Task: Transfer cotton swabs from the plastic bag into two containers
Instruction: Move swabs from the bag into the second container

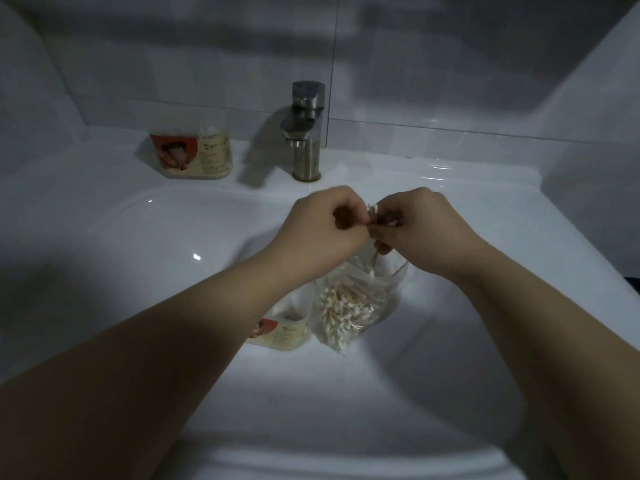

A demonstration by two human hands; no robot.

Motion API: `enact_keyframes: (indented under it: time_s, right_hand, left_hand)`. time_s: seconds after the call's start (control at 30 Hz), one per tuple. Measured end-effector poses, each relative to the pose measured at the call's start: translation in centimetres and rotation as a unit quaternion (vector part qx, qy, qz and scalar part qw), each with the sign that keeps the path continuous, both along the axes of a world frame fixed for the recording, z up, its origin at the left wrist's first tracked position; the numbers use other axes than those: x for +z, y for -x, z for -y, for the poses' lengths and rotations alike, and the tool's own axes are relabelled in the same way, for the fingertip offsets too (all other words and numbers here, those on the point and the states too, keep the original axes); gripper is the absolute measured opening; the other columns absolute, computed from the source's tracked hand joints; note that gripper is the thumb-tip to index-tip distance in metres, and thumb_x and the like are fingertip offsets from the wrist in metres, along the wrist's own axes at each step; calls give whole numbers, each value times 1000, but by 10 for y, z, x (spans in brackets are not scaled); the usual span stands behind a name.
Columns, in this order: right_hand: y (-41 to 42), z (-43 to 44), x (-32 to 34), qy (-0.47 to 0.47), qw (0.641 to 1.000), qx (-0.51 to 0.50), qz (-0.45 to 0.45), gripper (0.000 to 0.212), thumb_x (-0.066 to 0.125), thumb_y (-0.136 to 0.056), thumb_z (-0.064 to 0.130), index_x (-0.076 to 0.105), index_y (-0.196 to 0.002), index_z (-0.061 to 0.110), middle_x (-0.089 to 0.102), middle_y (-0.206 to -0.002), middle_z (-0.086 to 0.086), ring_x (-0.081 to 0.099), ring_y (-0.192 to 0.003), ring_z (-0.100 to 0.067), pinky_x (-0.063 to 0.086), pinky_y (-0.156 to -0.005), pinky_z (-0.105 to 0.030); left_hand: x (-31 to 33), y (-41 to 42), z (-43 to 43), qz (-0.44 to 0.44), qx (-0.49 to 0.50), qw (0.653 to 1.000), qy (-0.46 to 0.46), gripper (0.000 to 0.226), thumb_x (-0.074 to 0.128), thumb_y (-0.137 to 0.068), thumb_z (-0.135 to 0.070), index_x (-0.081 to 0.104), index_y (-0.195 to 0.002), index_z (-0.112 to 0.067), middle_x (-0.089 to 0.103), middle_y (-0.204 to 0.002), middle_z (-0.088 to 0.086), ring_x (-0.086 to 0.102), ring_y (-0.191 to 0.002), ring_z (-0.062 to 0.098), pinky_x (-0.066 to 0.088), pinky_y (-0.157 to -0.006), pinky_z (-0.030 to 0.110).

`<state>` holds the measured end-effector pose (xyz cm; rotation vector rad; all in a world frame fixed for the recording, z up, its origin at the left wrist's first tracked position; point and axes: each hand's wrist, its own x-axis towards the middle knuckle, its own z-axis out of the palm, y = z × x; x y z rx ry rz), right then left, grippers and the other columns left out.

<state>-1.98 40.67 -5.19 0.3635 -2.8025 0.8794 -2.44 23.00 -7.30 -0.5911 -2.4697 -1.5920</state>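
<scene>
Head view over a white sink, as I read it from my remote station. The left hand and right hand met above the basin. Each had its fingers curled, and together they pinched a small bunch of swabs between the fingertips. Directly below them the clear bag lay in the basin with most of the swabs inside it and its mouth towards the hands. The near container stood just beside the bag and was partly hidden by the left forearm. The far container stood on the sink ledge left of the faucet, well apart from the hands, and held some swabs. I judged the step to be squaring up a bunch before loading it. To do this well I would have kept the sticks parallel with their tips level. I would have kept the bunch thin enough for the container mouth and the grip near its middle, so that no swab fanned out or dropped into the basin. Each container bore a red-and-cream label with a picture. The print on it was too blurred to read, and I could make out no brand.
</scene>
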Motion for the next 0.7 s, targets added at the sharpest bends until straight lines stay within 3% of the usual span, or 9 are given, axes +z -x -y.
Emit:
enact_keyframes:
  time_s: [0.1, 0.2, 0.27, 0.33, 0.5, 0.63, 0.7]
  right_hand:
    - [1, -2, 1, 14, 1000, -11, -5, 10, 73, -86, 16, 73, -78, 21, 72, -62, 7, 69, -59, 2, 51, -64, -15]
    - [2, -8, 1, 45, 999, -20, 2, 11, 72, -87, 12, 73, -78, 19, 72, -64, 8, 71, -59, -3, 53, -68, -15]
    - [3, -11, 2, 63, 998, -21, 6, 13, 72, -87, 10, 73, -77, 18, 73, -66, 5, 72, -60, -7, 56, -73, -21]
    - [4, -12, 1, 81, 996, -20, 11, 15, 72, -87, 9, 73, -75, 18, 74, -67, 2, 73, -61, -10, 57, -74, -25]
    - [6, -12, 1, 167, 985, -15, 31, 7, 73, -87, 2, 73, -81, 7, 73, -66, -4, 73, -62, -18, 61, -71, -30]
    - [5, -10, 1, 260, 964, 9, 50, 3, 73, -87, -5, 70, -86, -7, 69, -67, -8, 68, -60, -20, 62, -68, -30]
    - [6, -10, 0, 274, 960, 8, 55, 4, 73, -86, -5, 70, -87, -9, 69, -70, -9, 68, -62, -22, 62, -68, -30]
  left_hand:
    - [-6, -4, 0, 6, -18, 994, 109, 23, 71, -80, -13, 62, -70, -32, 64, -64, -22, 58, -60, -8, 40, -58, 5]
    - [-12, 1, 4, 22, 4, 977, 212, 8, 71, -82, -18, 65, -75, -20, 66, -73, -8, 59, -68, 1, 39, -55, 13]
    - [-14, 6, 8, 36, 44, 971, 232, 9, 70, -83, -20, 64, -79, -17, 68, -82, -4, 61, -78, 9, 42, -61, 18]
    - [-16, 8, 10, 55, 69, 973, 211, 13, 73, -83, -24, 60, -81, -21, 67, -88, -5, 61, -84, 12, 45, -67, 20]
    - [-21, 10, 5, 94, 56, 984, 142, 24, 78, -83, -38, 69, -102, -26, 70, -92, -15, 63, -85, -4, 48, -71, 17]
    - [-22, 8, 2, 121, 34, 990, 57, 18, 69, -95, -35, 80, -95, -20, 78, -86, -4, 73, -88, 13, 59, -88, 42]
    - [-21, 9, 2, 116, 28, 992, 42, 20, 68, -97, -34, 81, -89, -20, 78, -82, -5, 74, -84, 11, 60, -89, 41]
